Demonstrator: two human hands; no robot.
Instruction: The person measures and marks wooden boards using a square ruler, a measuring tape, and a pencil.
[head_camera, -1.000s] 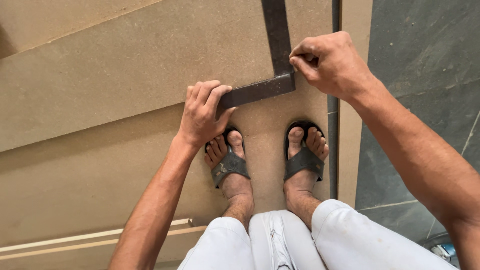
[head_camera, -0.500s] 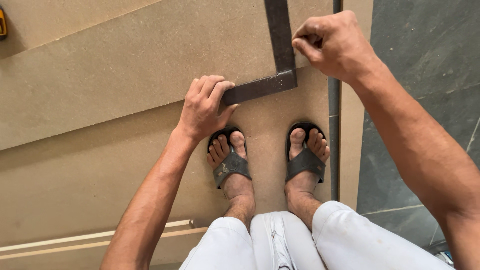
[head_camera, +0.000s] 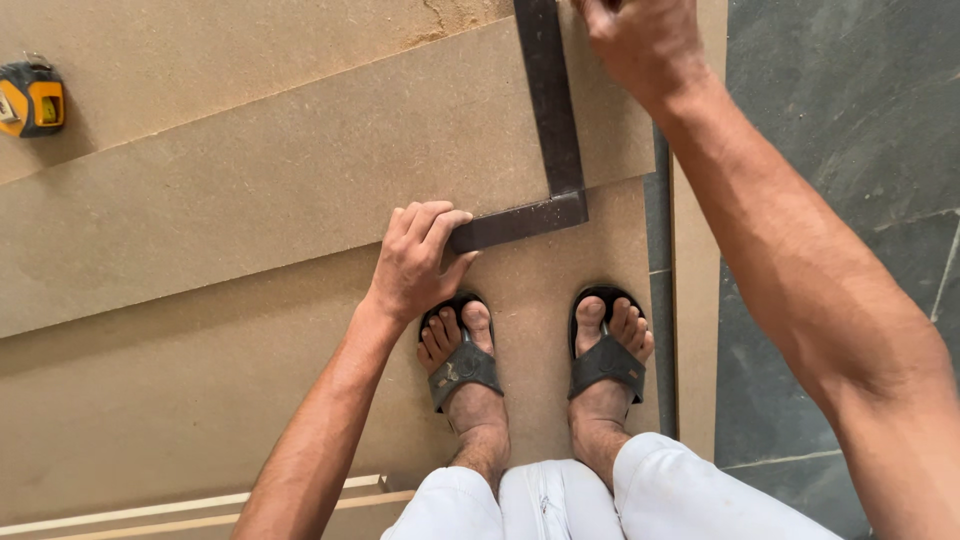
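Note:
A dark metal L-shaped square (head_camera: 550, 110) lies on a brown fibreboard sheet (head_camera: 250, 190), its short leg set along the sheet's near edge. My left hand (head_camera: 415, 265) grips the end of that short leg, fingers over the top and thumb below. My right hand (head_camera: 640, 45) is at the top edge of the view, beside the far end of the long leg. Its fingertips are curled and partly cut off, so I cannot tell whether it holds anything.
A second, lower fibreboard sheet (head_camera: 200, 400) carries my feet in dark sandals (head_camera: 462, 365). A yellow tape measure (head_camera: 32, 100) lies far left. Pale wood strips (head_camera: 150, 510) sit at the bottom left. Grey stone floor (head_camera: 850, 150) is on the right.
My right hand has slid away from me along the square's long leg, from near the corner to the top of the view. The tape measure has come into view. My left hand stays put.

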